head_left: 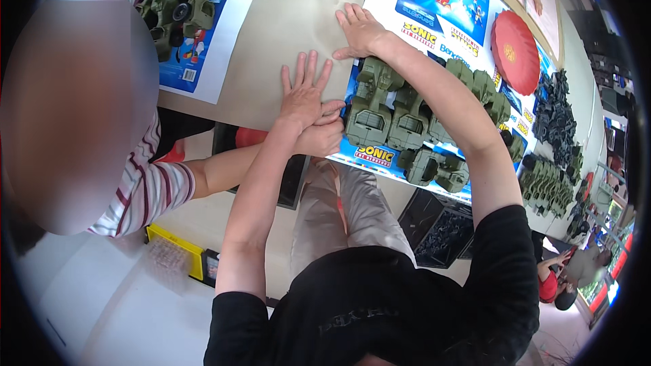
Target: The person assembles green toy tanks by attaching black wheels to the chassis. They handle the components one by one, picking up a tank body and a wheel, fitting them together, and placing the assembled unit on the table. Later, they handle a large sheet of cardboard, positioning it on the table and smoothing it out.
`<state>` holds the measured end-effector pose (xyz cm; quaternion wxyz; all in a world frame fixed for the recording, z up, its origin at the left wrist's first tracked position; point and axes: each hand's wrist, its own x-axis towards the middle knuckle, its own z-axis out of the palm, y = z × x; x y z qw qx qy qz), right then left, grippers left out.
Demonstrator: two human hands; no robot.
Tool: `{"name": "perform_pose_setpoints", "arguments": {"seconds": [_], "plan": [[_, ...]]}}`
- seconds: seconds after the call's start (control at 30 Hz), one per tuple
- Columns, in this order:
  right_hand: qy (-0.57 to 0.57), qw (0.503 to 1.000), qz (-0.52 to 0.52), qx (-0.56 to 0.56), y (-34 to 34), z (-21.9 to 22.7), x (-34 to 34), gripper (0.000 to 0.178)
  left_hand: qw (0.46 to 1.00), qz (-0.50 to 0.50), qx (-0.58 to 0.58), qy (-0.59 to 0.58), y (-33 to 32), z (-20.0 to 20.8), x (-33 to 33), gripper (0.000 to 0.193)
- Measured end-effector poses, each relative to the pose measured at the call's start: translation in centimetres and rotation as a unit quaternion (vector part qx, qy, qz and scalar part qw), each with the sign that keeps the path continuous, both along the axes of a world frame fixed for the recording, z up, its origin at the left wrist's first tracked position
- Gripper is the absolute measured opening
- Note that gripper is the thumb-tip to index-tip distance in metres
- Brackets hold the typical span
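Note:
My left hand point(303, 102) lies flat with fingers spread on the beige tabletop point(271, 47). Farther off and to its right, my right hand point(363, 32) also rests with fingers apart, beside the edge of a blue and white printed sheet point(420, 37). Neither holds anything. A co-worker's hand point(319, 138) is closed at the near table edge, next to my left thumb; what it may hold is hidden. Just right of my hands, several olive-green toy vehicle parts point(369, 98) stand in rows on the sheet, partly covered by my right forearm.
A red scalloped dish point(514, 53) sits beyond my right forearm, with dark grey parts point(555, 118) piled past it. More green toy vehicles point(183, 10) lie at the upper left. A co-worker in a striped sleeve point(159, 193) is close on my left. Black crates point(441, 227) stand below the table.

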<state>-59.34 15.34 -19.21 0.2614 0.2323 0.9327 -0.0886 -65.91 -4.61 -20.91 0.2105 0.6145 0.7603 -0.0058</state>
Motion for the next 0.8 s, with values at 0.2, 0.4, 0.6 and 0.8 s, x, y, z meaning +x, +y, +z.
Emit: {"name": "perform_pose_setpoints", "arguments": {"seconds": [0.2, 0.4, 0.6, 0.8], "plan": [[-0.107, 0.993, -0.007, 0.057, -1.1, 0.7, -0.6, 0.105, 0.998, -0.029, -0.053, -0.011, 1.6, 2.1, -1.0, 0.076], [-0.030, 0.991, -0.130, -0.024, -9.5, -0.4, -1.7, 0.065, 0.981, 0.015, 0.183, 0.066, 2.5, -2.3, -5.9, 0.062], [-0.008, 0.957, -0.289, -0.033, -14.6, -1.5, -2.0, 0.064, 0.978, -0.034, 0.172, 0.110, 2.7, -4.4, -7.1, 0.065], [0.055, 0.943, -0.326, -0.023, -17.9, -3.0, -0.6, 0.077, 0.980, -0.036, 0.166, 0.099, 2.6, -4.7, -7.4, 0.063]]}}
